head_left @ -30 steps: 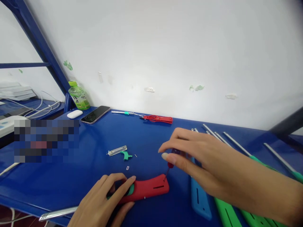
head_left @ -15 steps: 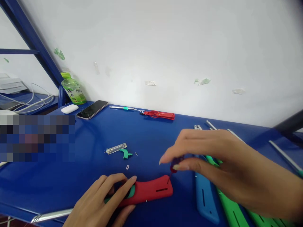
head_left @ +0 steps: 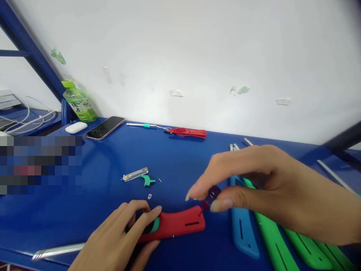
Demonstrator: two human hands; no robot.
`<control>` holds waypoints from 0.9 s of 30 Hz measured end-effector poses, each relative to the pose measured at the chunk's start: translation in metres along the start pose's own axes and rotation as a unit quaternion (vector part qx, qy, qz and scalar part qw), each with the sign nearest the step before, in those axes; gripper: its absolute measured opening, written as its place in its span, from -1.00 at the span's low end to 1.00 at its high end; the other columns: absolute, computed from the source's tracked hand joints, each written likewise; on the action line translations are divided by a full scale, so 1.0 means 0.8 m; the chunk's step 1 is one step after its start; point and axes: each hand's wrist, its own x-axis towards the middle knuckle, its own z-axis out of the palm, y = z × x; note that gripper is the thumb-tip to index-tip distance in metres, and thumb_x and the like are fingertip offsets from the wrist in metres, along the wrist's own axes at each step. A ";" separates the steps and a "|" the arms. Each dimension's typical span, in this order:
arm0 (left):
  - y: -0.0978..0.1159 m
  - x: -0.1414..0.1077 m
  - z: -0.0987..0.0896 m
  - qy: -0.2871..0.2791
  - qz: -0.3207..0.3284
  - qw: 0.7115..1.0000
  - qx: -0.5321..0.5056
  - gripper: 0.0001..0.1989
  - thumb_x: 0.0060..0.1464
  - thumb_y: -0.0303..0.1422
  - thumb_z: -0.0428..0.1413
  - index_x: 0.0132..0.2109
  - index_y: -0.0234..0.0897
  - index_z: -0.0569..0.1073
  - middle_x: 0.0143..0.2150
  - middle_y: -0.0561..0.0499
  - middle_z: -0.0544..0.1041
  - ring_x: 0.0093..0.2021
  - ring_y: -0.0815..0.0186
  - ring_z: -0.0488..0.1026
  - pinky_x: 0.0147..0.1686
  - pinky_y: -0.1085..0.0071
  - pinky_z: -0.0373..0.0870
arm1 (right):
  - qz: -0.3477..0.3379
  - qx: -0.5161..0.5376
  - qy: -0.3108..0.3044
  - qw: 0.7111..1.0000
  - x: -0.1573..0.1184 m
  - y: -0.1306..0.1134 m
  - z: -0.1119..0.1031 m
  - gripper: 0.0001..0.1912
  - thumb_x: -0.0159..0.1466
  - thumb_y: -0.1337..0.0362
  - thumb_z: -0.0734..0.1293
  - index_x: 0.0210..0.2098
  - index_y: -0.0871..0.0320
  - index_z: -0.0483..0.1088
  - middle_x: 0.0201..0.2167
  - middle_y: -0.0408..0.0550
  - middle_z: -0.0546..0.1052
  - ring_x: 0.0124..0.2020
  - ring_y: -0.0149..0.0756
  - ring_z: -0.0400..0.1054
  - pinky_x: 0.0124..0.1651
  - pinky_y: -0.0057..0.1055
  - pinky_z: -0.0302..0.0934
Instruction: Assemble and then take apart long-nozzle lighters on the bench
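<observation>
A small screwdriver point(head_left: 213, 193) meets the right end of a red handle point(head_left: 180, 219) lying on a blue counter point(head_left: 104, 184).
The left hand point(head_left: 120, 235) grips the handle's left part, fingers across the top, thumb at the lower edge; the right hand point(head_left: 254, 184) pinches the screwdriver's dark grip between thumb and fingers. The red handle looks light, stiff and smooth, probably plastic that could slide; its long sides seem the surest hold.

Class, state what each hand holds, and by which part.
Right hand: the screwdriver, by its purple handle, between thumb and fingers. Left hand: the red casing, around its section by the teal piece.
</observation>
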 end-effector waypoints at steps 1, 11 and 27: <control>0.000 0.004 0.001 0.008 0.011 1.000 0.008 -0.65 0.45 -0.19 -0.02 0.27 -0.05 0.40 0.09 -0.06 0.58 -0.06 0.18 0.64 -0.17 0.36 0.64 | -0.005 0.006 -0.012 1.000 0.001 0.000 -0.002 -0.74 0.36 0.32 0.50 -0.04 -0.20 0.67 -0.09 -0.28 0.70 -0.07 -0.34 0.58 0.02 -0.52 0.43; 0.018 0.043 0.001 0.011 0.067 0.992 0.104 -0.72 0.36 -0.34 -0.14 0.08 -0.16 0.38 -0.06 -0.13 0.62 -0.16 0.10 0.64 -0.24 0.25 0.62 | 0.022 -0.093 0.008 0.995 -0.008 -0.009 0.004 -0.79 0.31 0.20 0.54 -0.10 -0.28 0.68 0.03 -0.23 0.60 0.01 -0.30 0.52 -0.03 -0.48 0.43; 0.011 0.037 0.014 -0.041 0.053 0.996 0.055 -0.72 0.31 -0.25 0.00 0.12 -0.13 0.38 0.06 -0.13 0.60 -0.04 0.03 0.63 -0.12 0.16 0.61 | 0.011 -0.137 0.053 0.989 -0.005 -0.002 -0.006 -0.80 0.40 0.21 0.44 -0.03 -0.22 0.65 -0.03 -0.26 0.69 0.00 -0.19 0.56 -0.10 -0.40 0.48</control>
